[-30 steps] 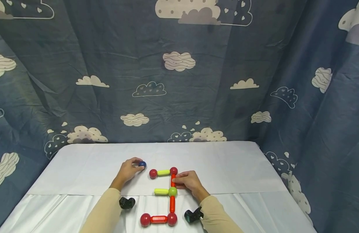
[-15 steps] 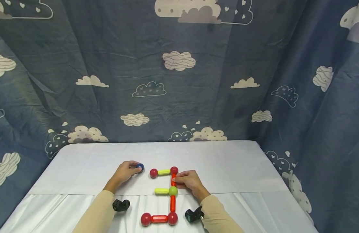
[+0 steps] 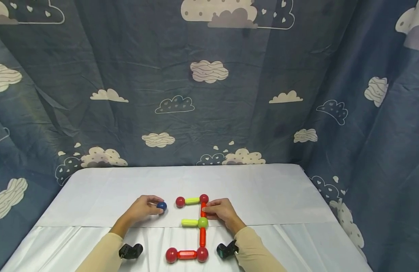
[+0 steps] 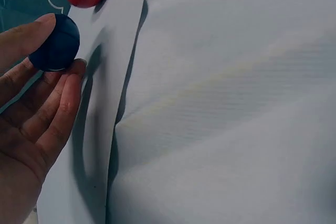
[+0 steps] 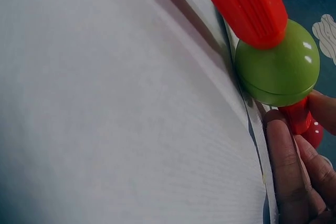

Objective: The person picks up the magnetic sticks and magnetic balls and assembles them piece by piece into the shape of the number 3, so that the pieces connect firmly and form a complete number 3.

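My left hand [image 3: 141, 209] pinches a blue ball [image 4: 59, 43] between thumb and fingers, left of a figure of joined rods and balls. With thumb and fingers my right hand [image 3: 224, 212] holds the upper red rod [image 3: 203, 209] of that figure. This rod runs from a red ball [image 3: 204, 198] down to a green ball [image 5: 278, 66]. A yellow-green rod [image 3: 192, 201] joins the top ball to another red ball [image 3: 180, 202]. From the green ball a second yellow-green rod [image 3: 189, 223] points left, its left end free. Below, a red rod [image 3: 202, 237] leads down to a red ball [image 3: 202, 254].
At the bottom, a level red rod [image 3: 187, 255] ends in a red ball [image 3: 171, 255] on the left. A white cloth [image 3: 264, 196] covers the table, with a seam across it. A dark blue cloud-patterned curtain [image 3: 230, 113] hangs behind and at the sides.
My left hand has moved toward me and slightly left, carrying the blue ball away from the top red ball. My right hand keeps its hold on the upper red rod.
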